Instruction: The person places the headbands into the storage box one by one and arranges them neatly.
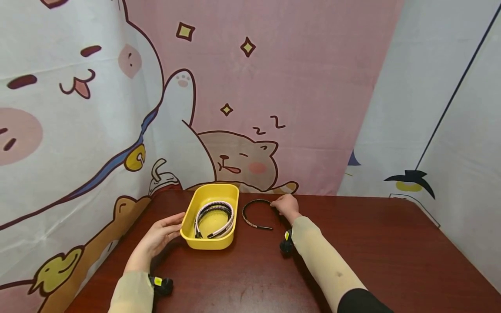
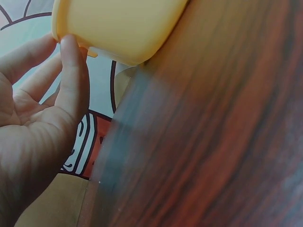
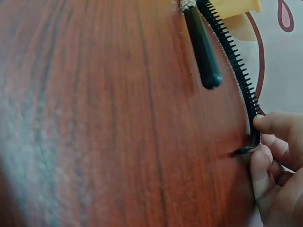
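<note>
Toothed black headband [image 1: 254, 215] is lying on the wooden bench [image 1: 372, 243] just right of the yellow tray [image 1: 203, 241], its end being pinched by the right hand [image 1: 286, 206]. Left hand [image 1: 158, 237], fingers straight, is touching the tray's side; the tray is holding seemingly two headbands [image 1: 214, 219].

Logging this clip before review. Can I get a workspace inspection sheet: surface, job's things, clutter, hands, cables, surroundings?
Surface: dark red-brown wooden table, faint dusty smear near the front edge.
Job's things: yellow tray holding toothed headbands; black headband lies on the table right of the tray.
Clutter: nothing seen.
Hands: left hand open, fingertips against the tray's left wall; right hand pinches one end of the black headband.
Cables: nothing seen; a small black wrist camera sits on each wrist.
Surroundings: cartoon cat backdrop cloth behind, pale cloth panel at right.
</note>
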Action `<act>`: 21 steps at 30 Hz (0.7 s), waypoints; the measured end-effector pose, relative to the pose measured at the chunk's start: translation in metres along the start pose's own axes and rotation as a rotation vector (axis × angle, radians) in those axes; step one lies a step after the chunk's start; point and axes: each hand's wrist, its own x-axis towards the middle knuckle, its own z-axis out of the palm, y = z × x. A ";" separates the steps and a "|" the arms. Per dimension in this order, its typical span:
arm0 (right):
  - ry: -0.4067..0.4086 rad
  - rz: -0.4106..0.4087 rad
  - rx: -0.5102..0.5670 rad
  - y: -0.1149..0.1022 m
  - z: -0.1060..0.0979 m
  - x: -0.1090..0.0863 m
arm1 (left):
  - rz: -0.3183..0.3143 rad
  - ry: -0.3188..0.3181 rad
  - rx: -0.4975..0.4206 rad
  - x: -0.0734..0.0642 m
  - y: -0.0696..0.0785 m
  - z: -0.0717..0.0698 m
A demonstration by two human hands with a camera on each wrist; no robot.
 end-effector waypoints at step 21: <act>-0.169 0.126 0.198 0.000 -0.028 -0.005 | 0.005 -0.021 0.003 -0.002 0.001 0.001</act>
